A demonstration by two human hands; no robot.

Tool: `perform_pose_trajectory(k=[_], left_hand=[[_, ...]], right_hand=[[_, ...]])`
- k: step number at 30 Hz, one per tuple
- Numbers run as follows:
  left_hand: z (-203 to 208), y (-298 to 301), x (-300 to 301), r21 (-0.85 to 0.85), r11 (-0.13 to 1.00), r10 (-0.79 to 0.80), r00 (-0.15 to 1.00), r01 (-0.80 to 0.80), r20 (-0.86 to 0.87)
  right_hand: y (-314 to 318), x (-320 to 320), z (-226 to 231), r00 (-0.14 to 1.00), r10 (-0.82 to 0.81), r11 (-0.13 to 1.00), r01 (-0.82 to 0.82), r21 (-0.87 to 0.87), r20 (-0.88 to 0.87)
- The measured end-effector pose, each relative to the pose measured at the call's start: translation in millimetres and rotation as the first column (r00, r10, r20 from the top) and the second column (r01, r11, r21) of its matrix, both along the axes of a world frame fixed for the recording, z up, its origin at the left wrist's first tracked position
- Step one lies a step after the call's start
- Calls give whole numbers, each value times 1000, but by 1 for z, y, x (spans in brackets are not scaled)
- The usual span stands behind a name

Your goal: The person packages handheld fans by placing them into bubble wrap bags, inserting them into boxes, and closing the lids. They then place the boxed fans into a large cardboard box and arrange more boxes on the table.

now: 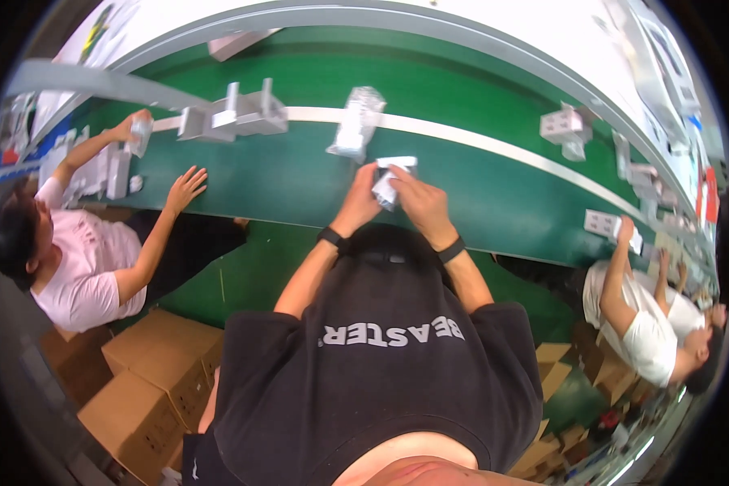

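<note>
A small white box (385,191) is between my two hands, just above the near edge of the green belt. Part of it sticks up past my fingertips, and I cannot tell whether its flaps are open. My left hand (360,201) is closed on its left side, the thumb and fingers pressed to it. From the right, my right hand (424,204) grips the same box with bent fingers. Just beyond my hands, a clear plastic bag (358,123) with pale contents lies on the belt, touching neither hand.
White open cartons (247,113) stand on the belt to the left, and another white carton (565,126) lies to the right. Co-workers sit on both sides, one hand (188,190) resting on the belt. Brown cardboard boxes (150,364) are stacked behind at left. A grey rail (324,18) spans the far side.
</note>
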State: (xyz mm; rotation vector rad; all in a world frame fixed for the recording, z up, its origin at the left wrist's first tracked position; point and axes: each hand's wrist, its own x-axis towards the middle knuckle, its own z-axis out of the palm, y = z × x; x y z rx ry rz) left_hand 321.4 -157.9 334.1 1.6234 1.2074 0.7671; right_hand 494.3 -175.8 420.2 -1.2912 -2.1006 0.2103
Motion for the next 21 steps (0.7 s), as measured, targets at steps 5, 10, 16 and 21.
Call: perform_pose_trajectory(k=[5,10,16,21], left_hand=[[-13,-2,-15,110,994,-11,983,-9,184],[-18,-2,-18,4,998,55,993,-56,100],[2,-9,-15,-47,999,15,994,-9,109],[15,-8,-15,-144,990,14,994,2,112]], right_hand=[[5,-15,-8,984,178,979,-177,103,9],[13,-5,-55,948,67,966,17,-258,311],[12,-9,-25,914,52,954,74,-290,403],[12,-21,9,962,58,959,20,-283,265]])
